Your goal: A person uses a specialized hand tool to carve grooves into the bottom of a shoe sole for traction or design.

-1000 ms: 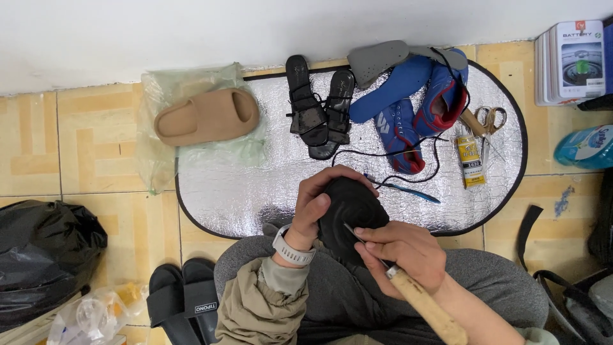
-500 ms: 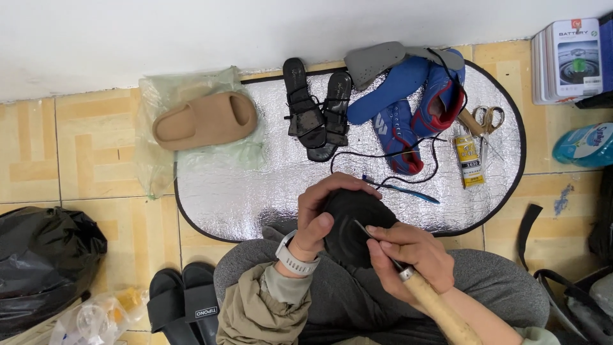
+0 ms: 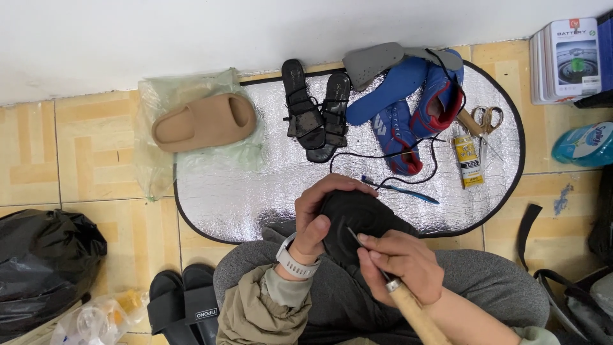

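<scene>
Silver foil mat (image 3: 255, 198), oval with a dark edge, lies on the tiled floor (image 3: 83, 166) against the white wall and carries most of the smaller things. Left of it sits a black plastic bag (image 3: 45, 268). At the bottom of the view the person's grey-trousered lap (image 3: 485, 287) holds the black shoe (image 3: 357, 220), a dark, matte, rounded piece of footwear resting at the near rim of the mat. The left hand (image 3: 319, 220), a white watch (image 3: 295, 262) on its wrist, grips the shoe from the left, fingers curled over the top and thumb pressed on the near face. The right hand (image 3: 399, 265) is closed around an awl with a wooden handle (image 3: 408, 310); its fingers pinch the metal shaft near the ferrule and the thin tip touches the shoe's upper right side.

On the mat, well apart from the hands, lie a pair of blue sports shoes (image 3: 408, 108) with a grey insole (image 3: 373, 61) and a loose black lace (image 3: 383, 156), a pair of black strappy sandals (image 3: 316, 112), and a tan slide (image 3: 204, 121) on a clear plastic bag (image 3: 156, 166) at the mat's left end. Scissors (image 3: 488, 121) and a yellow glue tube (image 3: 467, 160) lie right of the blue shoes; a blue pen (image 3: 399, 188) lies just beyond the black shoe. Black slippers (image 3: 185, 306) stand beside the left knee.
</scene>
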